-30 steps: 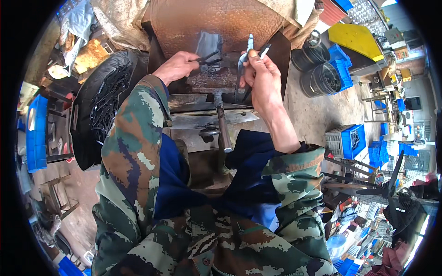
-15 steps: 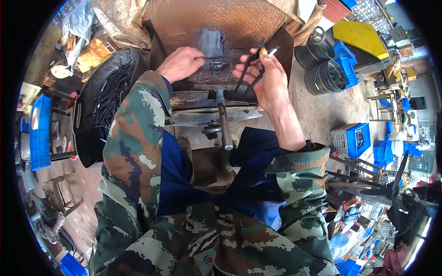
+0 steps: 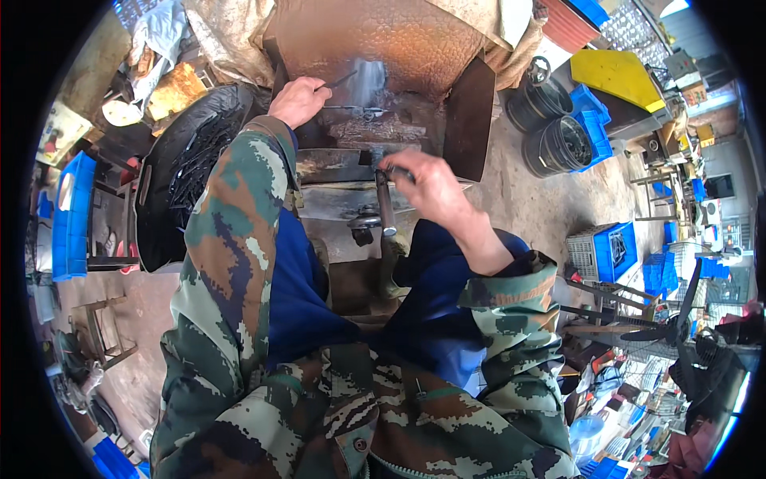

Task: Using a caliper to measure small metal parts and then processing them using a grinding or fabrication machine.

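My left hand (image 3: 299, 102) is closed on a slender dark metal piece (image 3: 341, 79), whose narrow end points right toward a pale, blurred streak of spray (image 3: 369, 82). Below that streak, a small metal fixture (image 3: 367, 112) sits across the worn rusty machine bed (image 3: 379, 129). My right hand (image 3: 431, 188) is lower, its fingers curled at the upper end of a round metal bar (image 3: 386, 211) that slants toward me. Something dark shows between those fingers; the hand hides most of it and motion blurs it. A dark clamp-like fitting (image 3: 365, 227) sits left of the bar.
A black tub (image 3: 148, 215) of dark metal pieces stands at my left, near a blue crate (image 3: 73, 217). Rusty sheet guards (image 3: 469, 120) flank the bed. To the right are black buckets (image 3: 550, 148), a blue-and-grey crate (image 3: 594, 254) and a fan (image 3: 678, 327).
My right hand has come down and left to the bar; the long dark pieces it held no longer show clearly. My left hand has shifted left, away from the fixture, with the slender piece now visible.
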Available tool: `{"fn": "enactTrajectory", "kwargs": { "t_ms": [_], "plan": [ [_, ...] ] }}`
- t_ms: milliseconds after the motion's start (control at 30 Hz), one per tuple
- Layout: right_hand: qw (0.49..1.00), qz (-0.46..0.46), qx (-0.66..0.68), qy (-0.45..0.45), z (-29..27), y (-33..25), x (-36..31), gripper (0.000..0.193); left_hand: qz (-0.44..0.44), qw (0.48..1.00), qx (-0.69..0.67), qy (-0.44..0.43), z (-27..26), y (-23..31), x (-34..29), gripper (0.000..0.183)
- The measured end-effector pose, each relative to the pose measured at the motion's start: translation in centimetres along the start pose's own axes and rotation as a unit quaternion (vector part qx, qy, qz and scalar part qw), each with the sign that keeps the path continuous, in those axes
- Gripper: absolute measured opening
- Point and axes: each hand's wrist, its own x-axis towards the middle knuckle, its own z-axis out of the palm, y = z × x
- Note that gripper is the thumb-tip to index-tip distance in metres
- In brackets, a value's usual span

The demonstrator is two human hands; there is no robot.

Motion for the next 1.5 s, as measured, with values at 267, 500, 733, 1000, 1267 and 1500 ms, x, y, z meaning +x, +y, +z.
{"fn": "enactTrajectory", "kwargs": {
  "t_ms": [267,500,733,1000,1267,1500],
  "plan": [
    [0.979,-0.03,-0.14,-0.145,0.8,-1.4,-1.8,0.051,-0.053,0.994,-0.09,-0.038,-0.4,0.7,-0.3,0.041],
    [0.992,-0.076,-0.09,-0.048,0.1,-1.0,0.5,0.038,0.008,0.99,-0.087,0.106,0.2,0.0,1.1,0.04],
    [0.976,0.114,0.127,0.133,0.1,-2.3,6.6,0.022,0.08,0.929,-0.342,0.116,-0.4,2.6,0.5,0.029],
    [0.95,0.206,0.136,0.19,-0.6,0.7,15.4,0.024,0.057,0.94,-0.233,0.242,0.3,6.0,-1.2,0.028],
    [0.953,0.178,0.144,0.198,0.3,4.9,19.8,0.019,0.017,0.949,-0.237,0.205,-1.0,6.8,-3.0,0.028],
    [0.956,0.161,0.139,0.2,-0.3,6.2,20.7,0.019,0.016,0.959,-0.216,0.183,-1.1,7.0,-2.3,0.027]
  ]
}}
